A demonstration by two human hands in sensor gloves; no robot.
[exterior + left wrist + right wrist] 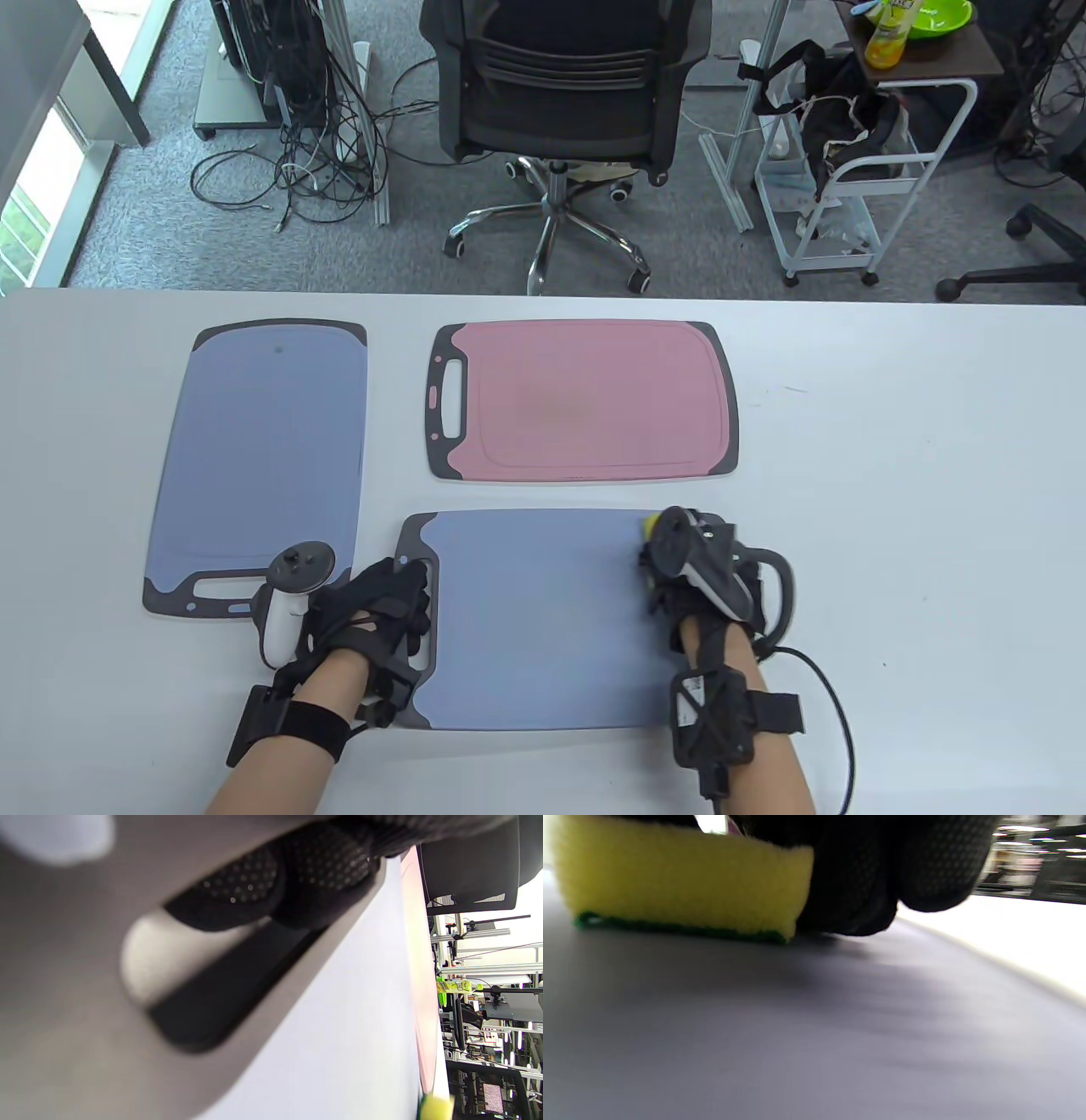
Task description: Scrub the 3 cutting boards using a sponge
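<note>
Right hand [691, 564] presses a yellow sponge [678, 882] with a green scouring face down onto the near blue cutting board [543, 628], at that board's far right corner. In the right wrist view the gloved fingers [865, 878] curl over the sponge's top and side, and the green layer lies flat on the board's blue surface. From the table view only a sliver of yellow shows past the tracker on the back of the hand.

Left hand [377, 607] rests on the dark handle end of the same board, fingers laid over the grey border by the handle slot. In the left wrist view the fingertips [297, 870] lie against the edge of the slot; whether they curl into it or lie flat I cannot tell.

Two more boards lie on the white table [891, 509]. A second blue cutting board [259, 458] lies lengthwise at the left, its handle end toward the person, just beside the left hand's tracker. A pink cutting board [585, 399] lies beyond the near board, handle to the left, apart from both blue ones.

No brand or writing is readable on the boards or the sponge. A white label sits on the right wrist strap, its print too small to read.

Behind the table stand a black office chair [560, 85] and a white trolley [848, 195]; a green bowl [937, 17] and a yellow bottle [887, 34] with an illegible label sit on a dark shelf top.
</note>
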